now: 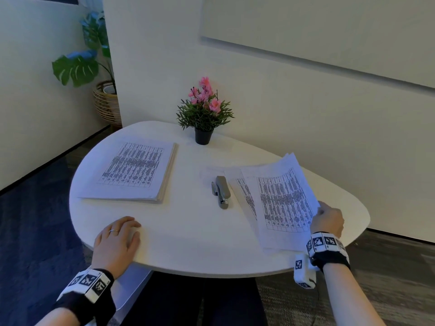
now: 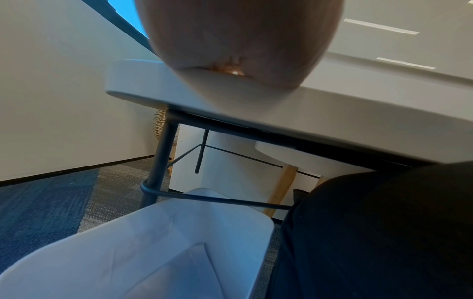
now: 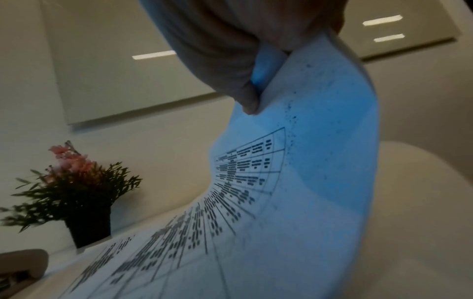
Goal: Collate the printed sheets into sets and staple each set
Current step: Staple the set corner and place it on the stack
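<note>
We find the right hand [image 1: 327, 220] pinching the lifted sheets [image 1: 283, 198] by their right edge, near the tabletop's right end. In the right wrist view the thumb [image 3: 249, 99] presses on the printed face while the paper bows upward from the tabletop [image 1: 188, 243]. How many sheets are in the pinch we cannot tell; at least 2 edges fan apart at the far corner.

The left hand [image 1: 117, 241] lies flat with relaxed fingers on the near left edge of the tabletop, holding nothing.

Beneath the lifted sheets, more loose sheets [image 1: 244, 196] lie skewed, their near corners reaching the tabletop's near edge. The stapler [image 1: 223, 191] lies at the middle of the tabletop, just beside those sheets, a pen [image 1: 214, 188] touching its left side. The main stack [image 1: 131, 171] sits squared toward the far left edge. A potted flower [image 1: 204, 114] stands at the far edge.

Risks, in our judgement:
1. A 1-handed edge pinch lets the sheets fan or slip, so a set could be stapled out of alignment.
2. The skewed sheets under them could be dragged along and slide off the near edge.
3. With an uncounted pinch, a set may come out short or doubled.
</note>
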{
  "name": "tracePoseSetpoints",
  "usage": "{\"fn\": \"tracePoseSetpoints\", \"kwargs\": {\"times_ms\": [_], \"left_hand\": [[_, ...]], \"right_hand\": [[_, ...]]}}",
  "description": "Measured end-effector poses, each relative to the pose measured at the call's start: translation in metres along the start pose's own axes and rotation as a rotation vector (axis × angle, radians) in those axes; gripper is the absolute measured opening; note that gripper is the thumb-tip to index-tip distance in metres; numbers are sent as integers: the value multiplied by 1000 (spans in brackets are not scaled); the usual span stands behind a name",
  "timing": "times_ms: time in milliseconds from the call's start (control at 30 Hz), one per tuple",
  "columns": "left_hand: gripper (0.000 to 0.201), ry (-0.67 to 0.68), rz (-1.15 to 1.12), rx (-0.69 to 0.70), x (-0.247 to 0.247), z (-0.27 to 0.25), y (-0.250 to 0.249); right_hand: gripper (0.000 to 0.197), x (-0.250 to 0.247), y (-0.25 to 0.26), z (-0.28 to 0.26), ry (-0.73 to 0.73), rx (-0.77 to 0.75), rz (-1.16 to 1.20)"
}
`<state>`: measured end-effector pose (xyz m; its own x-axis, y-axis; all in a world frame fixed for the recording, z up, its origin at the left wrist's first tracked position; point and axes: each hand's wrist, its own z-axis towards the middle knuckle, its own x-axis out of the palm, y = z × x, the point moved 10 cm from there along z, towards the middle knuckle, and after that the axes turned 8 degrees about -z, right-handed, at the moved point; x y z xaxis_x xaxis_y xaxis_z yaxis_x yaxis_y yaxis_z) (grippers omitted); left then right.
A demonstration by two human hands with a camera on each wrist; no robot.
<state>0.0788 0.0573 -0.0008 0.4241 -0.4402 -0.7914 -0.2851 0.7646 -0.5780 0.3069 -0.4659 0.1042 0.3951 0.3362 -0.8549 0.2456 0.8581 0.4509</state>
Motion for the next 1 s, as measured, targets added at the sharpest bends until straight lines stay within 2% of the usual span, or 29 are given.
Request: {"fn": "tracePoseSetpoints", "kwargs": {"times_ms": [33,67,167,233,267,367,500,567,667,733,800,900,1000], "left_hand": [[44,4,-1,-3,0,0,0],[45,7,1,-4,0,0,-1],[47,17,8,-5,1,-1,0],[47,24,9,-7,1,-1,0],[47,26,9,-9,1,-1,0],[48,33,7,-11,1,-1,0],[48,36,6,-10,1,-1,0],[49,36,4,-13,1,-1,0],[44,17,-1,-9,-1,-1,-2],[40,8,2,-9,-2,-1,-4],[39,13,4,-11,-2,-2,-5],[39,9,4,-12,-2,-2,-3],[31,4,2,-20,-3,-1,-4]], "right_hand": [[29,-3,1,-1,8,24,0],[38,-1,-1,-2,57,74,3],[94,17,-16,-12,355,265,-56],[110,28,-27,-22,508,309,-206],[112,31,-33,-25,522,320,-249],[99,38,-44,-19,496,305,-328],[32,29,-44,-10,431,197,-428],[27,19,-44,-14,383,171,-482],[44,21,-36,-18,370,77,-508],[58,34,-28,-20,459,26,-464],[72,49,-25,-24,564,46,-404],[113,66,-31,-14,587,63,-449],[127,74,-39,-6,604,117,-449]]}}
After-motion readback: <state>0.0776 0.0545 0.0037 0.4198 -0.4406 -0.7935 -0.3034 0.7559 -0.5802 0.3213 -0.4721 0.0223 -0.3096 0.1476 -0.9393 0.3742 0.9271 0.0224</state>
